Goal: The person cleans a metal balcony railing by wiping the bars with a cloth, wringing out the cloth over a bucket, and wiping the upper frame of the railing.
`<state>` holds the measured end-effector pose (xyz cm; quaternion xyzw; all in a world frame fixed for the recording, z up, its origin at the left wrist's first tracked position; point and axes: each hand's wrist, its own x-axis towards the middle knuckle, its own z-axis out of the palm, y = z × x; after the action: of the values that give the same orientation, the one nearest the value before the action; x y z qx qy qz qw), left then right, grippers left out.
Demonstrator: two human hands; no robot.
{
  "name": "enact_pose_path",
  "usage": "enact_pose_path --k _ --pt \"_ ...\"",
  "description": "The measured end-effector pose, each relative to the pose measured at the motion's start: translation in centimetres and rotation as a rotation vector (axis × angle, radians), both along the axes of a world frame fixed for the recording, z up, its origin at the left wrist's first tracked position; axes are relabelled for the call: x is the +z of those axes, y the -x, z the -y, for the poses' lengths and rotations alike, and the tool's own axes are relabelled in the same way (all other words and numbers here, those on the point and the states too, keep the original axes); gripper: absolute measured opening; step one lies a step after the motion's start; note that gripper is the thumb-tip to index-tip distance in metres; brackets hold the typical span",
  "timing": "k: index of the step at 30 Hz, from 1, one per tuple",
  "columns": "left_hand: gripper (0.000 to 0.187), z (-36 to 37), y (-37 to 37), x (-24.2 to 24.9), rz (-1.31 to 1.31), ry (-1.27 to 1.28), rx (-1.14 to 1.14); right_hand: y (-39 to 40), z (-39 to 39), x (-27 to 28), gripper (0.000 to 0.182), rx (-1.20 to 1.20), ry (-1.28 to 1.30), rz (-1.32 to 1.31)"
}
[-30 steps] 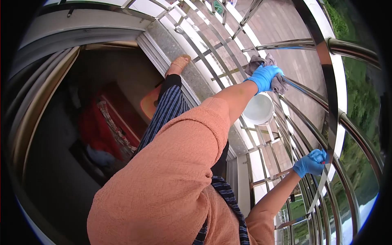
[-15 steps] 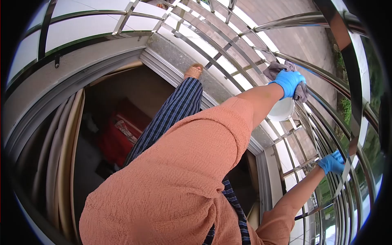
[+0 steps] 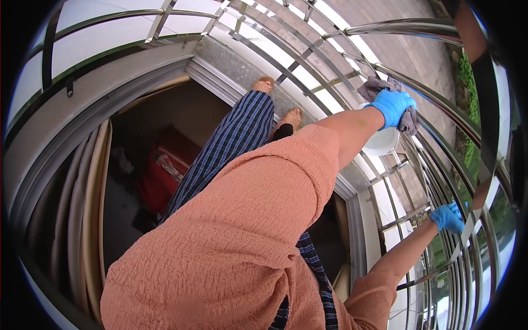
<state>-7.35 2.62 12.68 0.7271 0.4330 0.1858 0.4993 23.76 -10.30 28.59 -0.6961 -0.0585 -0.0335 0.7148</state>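
My left hand [image 3: 392, 108], in a blue rubber glove, grips a bunched grey cloth [image 3: 408, 121] against a shiny metal bar of the railing. Some of the cloth also sticks out past the far side of my fingers. Just below that hand is a white bucket [image 3: 380, 142], partly hidden by my wrist and forearm. Lower at the right, my right hand [image 3: 448, 218], in a matching blue glove, is closed around an upright metal bar [image 3: 467, 258] of the same railing. Its fingertips are partly hidden behind the bars.
A metal cage of rails curves around the window ledge [image 3: 223, 63]. My feet [image 3: 290, 117] stand on the ledge beside the sliding window track [image 3: 212, 82]. Curtains [image 3: 82, 220] and a red item [image 3: 157, 181] lie inside the dark room. Paved ground [image 3: 407, 52] shows far below.
The view has shifted slightly, and a second foot now shows on the ledge. My left hand stays with the cloth at the bar, and my right hand keeps its hold on the railing.
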Motion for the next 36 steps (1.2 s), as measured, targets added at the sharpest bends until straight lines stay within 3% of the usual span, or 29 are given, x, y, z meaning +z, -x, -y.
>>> enact_pose_path --k 3,12,13,16,24,27,28,29,33,36 --pt "0.025 0.2 0.1 0.1 0.008 0.054 0.000 0.2 -0.1 -0.2 0.026 -0.130 -0.148 -0.070" --pt "0.027 0.0 0.3 0.2 0.019 0.042 0.006 -1.6 0.5 -1.7 0.032 -0.169 -0.185 -0.102" --pt "0.028 0.1 0.3 0.2 0.026 0.023 0.005 1.7 -1.0 -0.6 0.037 -0.151 -0.109 -0.097" --pt "0.029 0.3 0.5 0.1 0.034 0.054 0.014 2.2 -1.3 -1.1 0.039 -0.193 -0.073 -0.069" --pt "0.031 0.0 0.5 0.3 0.030 0.027 -0.002 0.2 -0.3 -1.7 0.039 0.035 -0.067 -0.011" --pt "0.031 0.4 0.5 -0.3 0.029 -0.010 0.025 3.3 -1.8 -0.7 0.034 -0.018 -0.110 0.003" --pt "0.030 0.3 0.7 -0.1 0.022 0.023 0.009 3.3 -1.5 -0.7 0.032 -0.040 -0.157 -0.011" --pt "0.029 0.2 0.7 0.3 0.019 0.050 -0.007 0.8 0.0 -1.1 0.032 0.085 -0.124 -0.094" --pt "0.027 0.3 0.3 -0.6 0.029 0.000 -0.013 1.1 -0.9 -1.2 0.032 0.048 -0.162 -0.028" --pt "0.025 0.7 -0.1 -1.5 0.069 -0.007 0.023 2.6 -1.5 -0.9 0.031 0.089 -0.056 0.029"
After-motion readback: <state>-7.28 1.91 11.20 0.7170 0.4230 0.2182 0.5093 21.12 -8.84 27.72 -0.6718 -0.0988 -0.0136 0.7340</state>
